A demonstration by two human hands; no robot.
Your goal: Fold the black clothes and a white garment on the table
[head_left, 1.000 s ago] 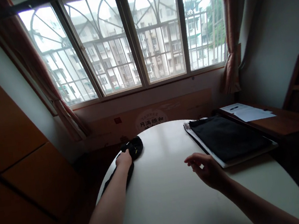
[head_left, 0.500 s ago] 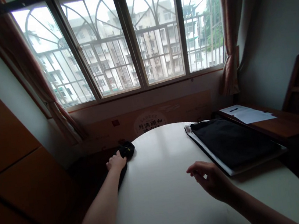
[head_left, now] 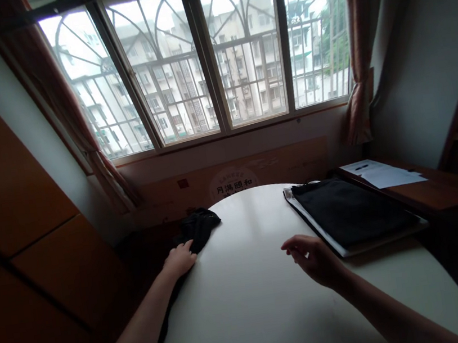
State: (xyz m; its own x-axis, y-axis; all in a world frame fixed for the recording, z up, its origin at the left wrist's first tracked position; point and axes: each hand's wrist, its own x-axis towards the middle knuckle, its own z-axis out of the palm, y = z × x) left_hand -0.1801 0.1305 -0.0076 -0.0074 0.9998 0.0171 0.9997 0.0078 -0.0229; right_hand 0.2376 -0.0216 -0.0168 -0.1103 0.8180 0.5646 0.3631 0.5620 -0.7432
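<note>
A piece of black cloth, perhaps a garment, lies bunched over the left edge of the white table, with a dark strip running down along the rim towards me. My left hand is closed on this cloth at the edge, just nearer me than the bunched part; its fingertips are partly hidden. Above the middle right of the tabletop, my right hand has its fingers curled in towards the thumb with nothing visible in them. Beside it rests a folded black garment on a whitish flat layer.
At the right stands a brown wooden desk with white papers and a small dark object on it. Wooden cabinets rise at the left. Behind the table are a printed panel and a barred window with curtains.
My left hand has moved back along the table edge towards me, and more of the bunched black cloth now shows beyond it. The right hand has hardly moved. The view has shifted slightly.
</note>
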